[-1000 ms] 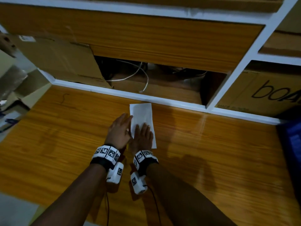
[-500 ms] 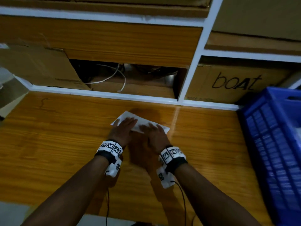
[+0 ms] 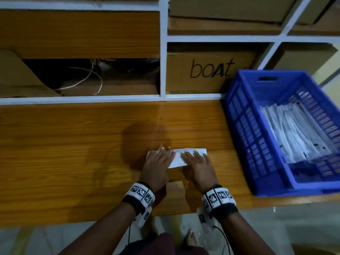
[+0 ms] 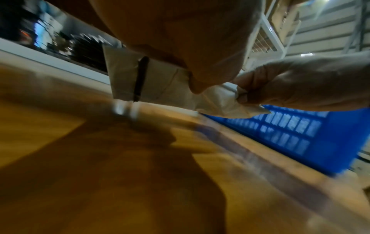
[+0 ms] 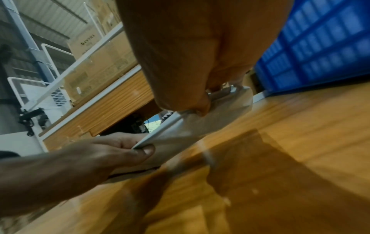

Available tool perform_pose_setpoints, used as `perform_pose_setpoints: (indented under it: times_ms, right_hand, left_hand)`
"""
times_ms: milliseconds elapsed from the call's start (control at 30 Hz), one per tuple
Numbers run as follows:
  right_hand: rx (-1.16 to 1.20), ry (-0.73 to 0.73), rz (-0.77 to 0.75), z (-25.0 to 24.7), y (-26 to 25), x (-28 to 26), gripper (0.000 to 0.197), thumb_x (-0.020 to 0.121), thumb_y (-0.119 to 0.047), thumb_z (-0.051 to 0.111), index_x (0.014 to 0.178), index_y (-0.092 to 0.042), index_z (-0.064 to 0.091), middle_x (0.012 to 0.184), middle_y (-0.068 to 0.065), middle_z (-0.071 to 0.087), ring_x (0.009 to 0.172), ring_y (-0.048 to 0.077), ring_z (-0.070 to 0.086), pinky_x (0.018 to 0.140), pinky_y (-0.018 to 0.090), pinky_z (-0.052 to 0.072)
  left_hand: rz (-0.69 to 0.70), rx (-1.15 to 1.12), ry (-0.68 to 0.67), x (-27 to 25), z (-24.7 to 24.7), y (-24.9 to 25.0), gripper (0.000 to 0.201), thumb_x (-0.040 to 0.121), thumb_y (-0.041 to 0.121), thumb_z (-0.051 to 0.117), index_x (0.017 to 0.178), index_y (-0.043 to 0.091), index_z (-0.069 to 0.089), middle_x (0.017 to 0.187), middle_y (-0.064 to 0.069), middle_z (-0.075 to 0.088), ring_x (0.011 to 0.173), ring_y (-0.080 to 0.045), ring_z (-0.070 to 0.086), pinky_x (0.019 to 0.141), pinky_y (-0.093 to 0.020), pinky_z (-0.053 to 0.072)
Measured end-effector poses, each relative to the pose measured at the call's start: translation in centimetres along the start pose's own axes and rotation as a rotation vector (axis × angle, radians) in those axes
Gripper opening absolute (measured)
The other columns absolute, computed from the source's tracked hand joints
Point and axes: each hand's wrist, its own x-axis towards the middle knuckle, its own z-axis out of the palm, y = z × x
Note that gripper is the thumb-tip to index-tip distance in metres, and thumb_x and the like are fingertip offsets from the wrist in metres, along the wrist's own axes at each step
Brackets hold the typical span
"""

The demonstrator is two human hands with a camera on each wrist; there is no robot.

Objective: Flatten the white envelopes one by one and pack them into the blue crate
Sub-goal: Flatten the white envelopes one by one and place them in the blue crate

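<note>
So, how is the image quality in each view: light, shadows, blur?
Head view: dim, with dark shadows on the glossy orange wooden table beyond the left hand and right hand. Left wrist view: table smeared by blur, the white paper envelope fairly sharp. Right wrist view: blurred blue plastic crate, big shadows.

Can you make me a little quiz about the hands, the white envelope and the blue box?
1. True or false: both hands hold the white envelope.
2. Which side of the envelope is the blue crate on: A right, B left?
3. What already lies in the crate?

Key:
1. True: the left hand and the right hand each pinch it.
2. A.
3. White envelopes.
</note>
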Motion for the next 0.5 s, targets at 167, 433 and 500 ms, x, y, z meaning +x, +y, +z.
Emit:
perform_pose_setpoints:
  times_ms: [167,433,500]
  right_hand:
    - [0.012,-0.085,0.081,3.7,2.3,-3.4,0.063,0.096,-0.023,0.041,0.158,-0.025,0.027,0.165,0.001,0.020,0.153,0.030,0.017,0.121,0.048,0.014]
    - [0.076,-0.011,0.091,4.5,1.1,-3.2,0.065,0.097,-0.056,0.005,0.160,-0.038,0.004,0.163,-0.008,-0.015,0.152,0.019,-0.021,0.122,0.047,-0.013]
    - [0.071,-0.053,0.112,5.5,1.0,-2.3,0.059,0.103,-0.053,0.010,0.159,-0.039,-0.005,0.163,-0.009,-0.024,0.150,0.019,-0.027,0.121,0.048,-0.015]
  left_hand:
    - [-0.009,0.016,-0.097,-0.6,1.7,2.9,0.085,0.096,0.016,0.046,0.163,0.032,-0.004,0.171,-0.005,-0.008,0.158,-0.025,-0.004,0.125,-0.054,-0.002]
    - [-0.078,-0.091,-0.290,-0.8,4.8,3.1,0.079,0.087,0.053,0.012,0.154,0.039,-0.026,0.155,0.006,-0.042,0.152,-0.020,-0.030,0.121,-0.049,-0.019]
    - [-0.092,-0.156,-0.294,-0.7,4.7,3.3,0.080,0.095,0.046,0.028,0.155,0.039,-0.024,0.157,0.007,-0.040,0.152,-0.018,-0.029,0.122,-0.048,-0.018]
